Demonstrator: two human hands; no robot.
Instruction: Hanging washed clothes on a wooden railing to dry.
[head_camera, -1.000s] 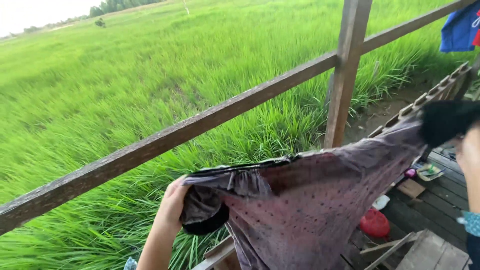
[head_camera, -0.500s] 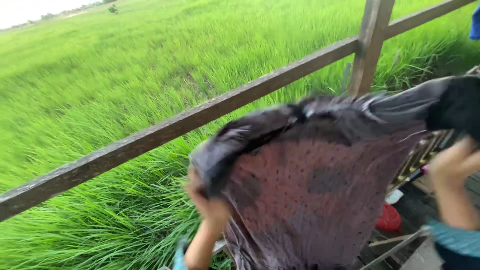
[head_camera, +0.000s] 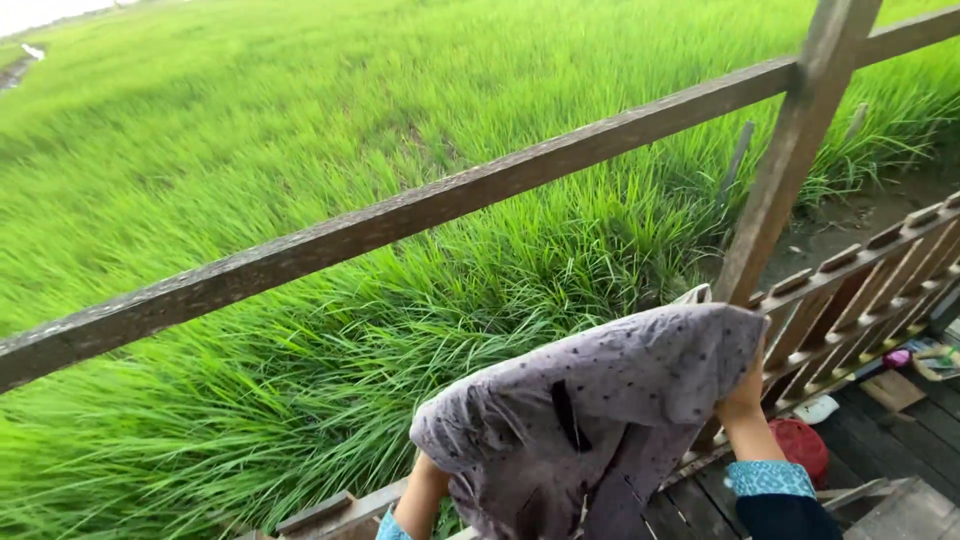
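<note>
Garment (head_camera: 600, 400), a purplish-grey cloth with small dark dots, hangs low in view at about six o'clock, stretched between the person's two raised hands and draped over both of them. The right hand (head_camera: 745, 395) sits at the cloth's four o'clock corner, fingers tucked under the fabric and closed on its edge; a teal cuff and dark sleeve show below it. The left hand (head_camera: 435, 470) is mostly hidden under the cloth at seven o'clock, only the wrist showing, so how it grips I cannot tell, though the cloth rests on it. Just beyond stands a low slatted wooden railing (head_camera: 850, 290), running up toward three o'clock, with a higher wooden beam (head_camera: 420, 215) crossing from nine to one o'clock and a post (head_camera: 790, 150) at two. Tall green grass (head_camera: 300, 120) fills everything past it. To my eye the cloth is being spread open; laying it flat would call for keeping both corners taut and level. A red round object (head_camera: 800, 445) lies on the plank floor (head_camera: 890, 440) at five o'clock.
</note>
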